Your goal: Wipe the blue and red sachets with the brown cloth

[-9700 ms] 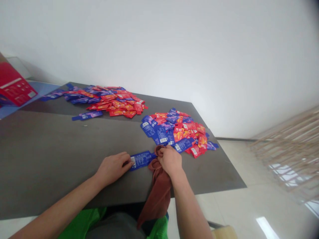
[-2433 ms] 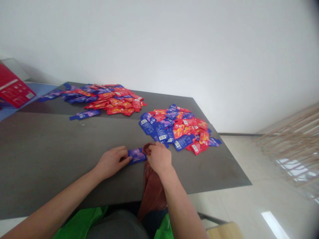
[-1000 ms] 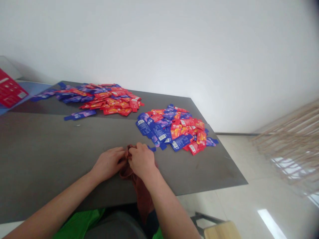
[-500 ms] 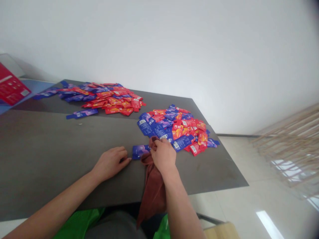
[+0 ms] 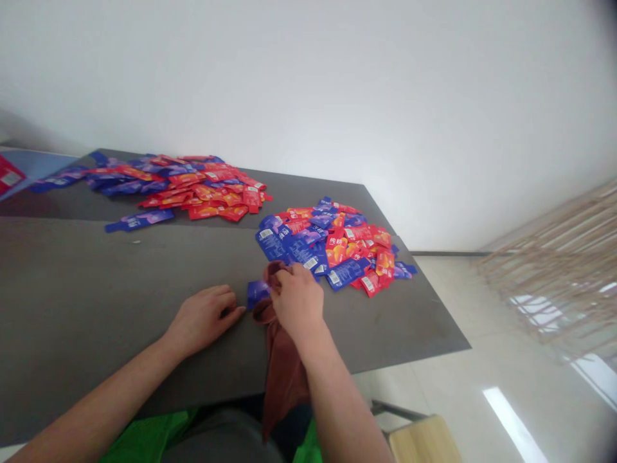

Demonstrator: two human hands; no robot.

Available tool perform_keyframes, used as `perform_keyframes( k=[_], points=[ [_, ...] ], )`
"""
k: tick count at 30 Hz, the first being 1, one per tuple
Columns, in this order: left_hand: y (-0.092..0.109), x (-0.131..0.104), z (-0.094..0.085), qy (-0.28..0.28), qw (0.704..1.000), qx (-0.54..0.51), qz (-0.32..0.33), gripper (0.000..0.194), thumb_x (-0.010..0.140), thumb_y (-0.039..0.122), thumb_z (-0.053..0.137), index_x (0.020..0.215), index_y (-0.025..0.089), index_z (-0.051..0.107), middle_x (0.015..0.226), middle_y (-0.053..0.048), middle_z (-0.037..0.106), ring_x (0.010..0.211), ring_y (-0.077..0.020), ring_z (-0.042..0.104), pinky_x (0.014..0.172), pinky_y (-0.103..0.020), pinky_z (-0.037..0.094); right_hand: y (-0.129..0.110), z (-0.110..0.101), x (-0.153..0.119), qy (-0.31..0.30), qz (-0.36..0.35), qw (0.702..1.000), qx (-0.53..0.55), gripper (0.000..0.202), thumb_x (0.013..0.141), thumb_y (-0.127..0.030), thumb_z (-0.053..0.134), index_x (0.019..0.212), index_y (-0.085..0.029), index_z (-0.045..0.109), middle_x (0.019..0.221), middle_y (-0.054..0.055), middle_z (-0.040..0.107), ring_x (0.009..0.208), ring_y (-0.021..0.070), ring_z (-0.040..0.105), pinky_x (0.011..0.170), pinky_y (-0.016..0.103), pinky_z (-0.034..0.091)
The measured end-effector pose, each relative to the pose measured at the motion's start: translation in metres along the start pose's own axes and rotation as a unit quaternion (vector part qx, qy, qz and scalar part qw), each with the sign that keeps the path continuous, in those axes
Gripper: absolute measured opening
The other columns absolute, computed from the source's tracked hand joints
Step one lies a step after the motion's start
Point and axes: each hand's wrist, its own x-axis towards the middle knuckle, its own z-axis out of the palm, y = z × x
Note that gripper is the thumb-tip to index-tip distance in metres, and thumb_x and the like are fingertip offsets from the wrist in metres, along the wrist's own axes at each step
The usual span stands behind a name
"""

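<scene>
A blue sachet (image 5: pixel 257 294) with a purple picture lies flat on the grey table in front of me. My right hand (image 5: pixel 297 297) is closed on a reddish-brown cloth (image 5: pixel 284 376), pressing a fold of it on the sachet. The cloth covers the sachet's right part, and its long end hangs over the table's front edge. My left hand (image 5: pixel 205 319) rests on the table with curled fingers, its thumb tip at the sachet's lower left corner. Just beyond my right hand is a pile of red and blue sachets (image 5: pixel 337 244).
A second, larger pile of red and blue sachets (image 5: pixel 207 186) lies at the back left. One blue sachet (image 5: pixel 139 220) is apart in front of it. A red printed packet (image 5: pixel 8 175) shows at the far left. A wooden stool (image 5: pixel 424 442) stands below the table at right.
The cloth under my right hand has slid left along the sachet, covering more of it. My left hand stays at the sachet's left end. The whole view has shifted slightly.
</scene>
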Motion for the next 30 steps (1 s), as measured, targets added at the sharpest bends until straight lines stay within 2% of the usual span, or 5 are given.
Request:
perform_keyframes(
  k=[4, 12, 20, 26, 30],
  points=[
    [-0.002, -0.001, 0.002, -0.004, 1.000, 0.004, 0.000, 0.029, 0.094, 0.036, 0.052, 0.070, 0.021, 0.052, 0.080, -0.002, 0.056, 0.078, -0.0183, 0.055, 0.067, -0.030, 0.037, -0.024, 0.019, 0.005, -0.035, -0.052, 0.998, 0.031, 0.017, 0.094, -0.036, 0.055, 0.098, -0.026, 0.068, 0.107, 0.005, 0.060, 0.098, 0.0197, 0.057, 0.074, 0.027, 0.046],
    [0.001, -0.001, -0.001, 0.008, 1.000, -0.008, 0.000, 0.036, 0.096, 0.044, 0.048, 0.069, 0.021, 0.053, 0.078, -0.001, 0.056, 0.077, -0.0184, 0.055, 0.069, -0.030, 0.038, 0.040, 0.003, 0.008, -0.052, 0.123, 0.991, -0.013, 0.017, 0.092, -0.032, 0.057, 0.100, -0.025, 0.069, 0.109, 0.007, 0.060, 0.095, 0.0206, 0.061, 0.075, 0.030, 0.047],
    [-0.002, -0.002, 0.001, 0.002, 1.000, -0.015, -0.010, 0.030, 0.092, 0.038, 0.052, 0.068, 0.021, 0.055, 0.079, -0.002, 0.056, 0.077, -0.0180, 0.056, 0.066, -0.029, 0.038, -0.022, 0.022, -0.001, -0.053, -0.040, 0.997, 0.033, 0.018, 0.096, -0.038, 0.053, 0.099, -0.027, 0.067, 0.111, 0.006, 0.057, 0.100, 0.0205, 0.055, 0.075, 0.028, 0.048],
    [0.001, -0.001, -0.001, 0.009, 1.000, -0.026, 0.001, 0.036, 0.096, 0.043, 0.048, 0.069, 0.021, 0.053, 0.080, -0.001, 0.057, 0.078, -0.0177, 0.056, 0.069, -0.030, 0.039, 0.032, 0.017, 0.005, -0.015, 0.129, 0.992, -0.006, 0.021, 0.097, -0.037, 0.052, 0.105, -0.024, 0.067, 0.113, 0.008, 0.058, 0.100, 0.0202, 0.058, 0.076, 0.028, 0.045],
    [-0.001, -0.001, 0.000, 0.012, 1.000, -0.029, -0.001, 0.036, 0.095, 0.045, 0.048, 0.069, 0.020, 0.054, 0.079, -0.001, 0.056, 0.077, -0.0175, 0.055, 0.068, -0.030, 0.038, 0.040, 0.006, 0.004, -0.027, 0.124, 0.992, 0.011, 0.018, 0.096, -0.034, 0.053, 0.100, -0.024, 0.068, 0.109, 0.006, 0.060, 0.093, 0.0177, 0.060, 0.072, 0.026, 0.043]
  ],
)
